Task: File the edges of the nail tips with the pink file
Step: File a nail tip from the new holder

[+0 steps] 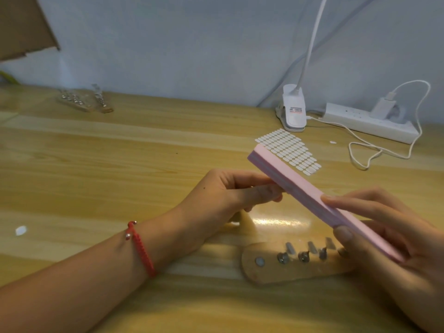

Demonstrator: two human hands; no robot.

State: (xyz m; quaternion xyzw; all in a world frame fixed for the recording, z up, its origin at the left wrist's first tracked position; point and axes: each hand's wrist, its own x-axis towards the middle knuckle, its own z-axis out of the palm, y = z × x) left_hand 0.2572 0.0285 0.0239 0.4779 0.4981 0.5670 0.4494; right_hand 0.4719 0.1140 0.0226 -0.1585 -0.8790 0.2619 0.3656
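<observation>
Right hand (pixel 389 236) curled round pink file (pixel 300 186). Left hand (pixel 230 193) pinched against it, contents hidden, cannot tell. 3 nail tips (pixel 312 247) on holder (pixel 264 272), surface's front edge, seemingly unfiled.

Both forearms are bare, and a red braided bracelet (pixel 140 248) with small silver beads circles the left wrist.

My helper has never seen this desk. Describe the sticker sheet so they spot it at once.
On the wooden table, look far right, where a white power strip lies by the wall. Left of it stands a white lamp clip; the sticker sheet lies flat just in front. Only it carries rows of small white ovals.
</observation>
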